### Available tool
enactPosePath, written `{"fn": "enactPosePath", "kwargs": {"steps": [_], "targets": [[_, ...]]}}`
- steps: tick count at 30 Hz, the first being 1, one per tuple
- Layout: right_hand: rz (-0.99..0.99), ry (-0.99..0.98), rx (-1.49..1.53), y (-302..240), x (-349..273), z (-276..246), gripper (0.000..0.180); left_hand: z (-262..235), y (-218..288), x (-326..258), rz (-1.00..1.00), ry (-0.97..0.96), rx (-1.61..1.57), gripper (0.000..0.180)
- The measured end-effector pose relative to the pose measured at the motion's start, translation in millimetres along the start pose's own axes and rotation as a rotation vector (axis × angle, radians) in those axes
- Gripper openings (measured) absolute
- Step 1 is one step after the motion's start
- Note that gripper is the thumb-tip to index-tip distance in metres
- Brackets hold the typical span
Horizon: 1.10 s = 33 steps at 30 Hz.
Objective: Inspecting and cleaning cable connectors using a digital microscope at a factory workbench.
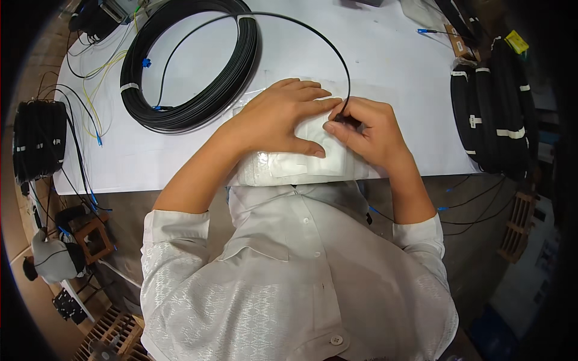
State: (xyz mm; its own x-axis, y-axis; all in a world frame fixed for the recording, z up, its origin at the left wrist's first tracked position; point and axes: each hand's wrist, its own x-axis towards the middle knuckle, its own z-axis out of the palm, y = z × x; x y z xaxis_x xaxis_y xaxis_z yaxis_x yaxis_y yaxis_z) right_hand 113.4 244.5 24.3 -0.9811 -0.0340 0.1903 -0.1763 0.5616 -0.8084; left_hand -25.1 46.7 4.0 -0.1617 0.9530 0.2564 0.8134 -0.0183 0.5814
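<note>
Pinching the free end of the black cable (288,16) between thumb and forefinger, the right hand (368,133) is sitting near the front edge of the tabletop (385,66), right over the clear bag of white packets (301,161). Fingers are closed together on the cable tip; the tip itself is hidden under them, so can't tell if a connector is on it.

Left hand (278,118) is lying palm-down across the bag, fingers extended and slightly spread, fingertips meeting the right hand's knuckles, thumb pressing the bag's top face. It's holding nothing, just bearing down.

Progress, as I'm reading it: the cable is already unwinding from the big black coil (191,63) at the back-left of the tabletop, arcing across the back and dropping down to the pinch. End work looks barely started; most of the coil is still wound and taped. More banded coils (492,114) are waiting at the right edge.

Both forearms are coming in from the front edge, elbows out, wrists converging at centre.
</note>
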Motion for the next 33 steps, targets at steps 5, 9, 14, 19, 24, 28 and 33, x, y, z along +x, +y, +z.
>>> {"fn": "enactPosePath", "kwargs": {"steps": [5, 9, 14, 19, 24, 28, 33], "targets": [[-0.015, 0.062, -0.05, 3, -5, -3, 0.019, 0, -1, 0, -0.008, -0.011, 0.003, 0.084], [-0.026, -0.081, -0.04, -8, -12, -9, 0.019, 0, 0, -1, -0.01, -0.002, 0.016, 0.087], [-0.044, 0.039, -0.093, -4, -13, -5, 0.021, -2, 3, 1, -0.051, -0.039, -0.009, 0.087], [-0.077, -0.144, -0.001, -6, -25, -7, 0.018, 0, -1, 0, -0.029, 0.002, 0.001, 0.086], [-0.055, 0.041, -0.068, -7, -20, -4, 0.019, -1, 1, -1, -0.034, 0.001, -0.017, 0.086], [-0.086, -0.104, -0.055, -5, -24, -6, 0.021, 2, -2, 0, -0.007, -0.002, 0.001, 0.086], [-0.095, -0.02, -0.092, -6, -20, -1, 0.022, -1, 0, -1, -0.034, -0.013, -0.029, 0.088]]}}
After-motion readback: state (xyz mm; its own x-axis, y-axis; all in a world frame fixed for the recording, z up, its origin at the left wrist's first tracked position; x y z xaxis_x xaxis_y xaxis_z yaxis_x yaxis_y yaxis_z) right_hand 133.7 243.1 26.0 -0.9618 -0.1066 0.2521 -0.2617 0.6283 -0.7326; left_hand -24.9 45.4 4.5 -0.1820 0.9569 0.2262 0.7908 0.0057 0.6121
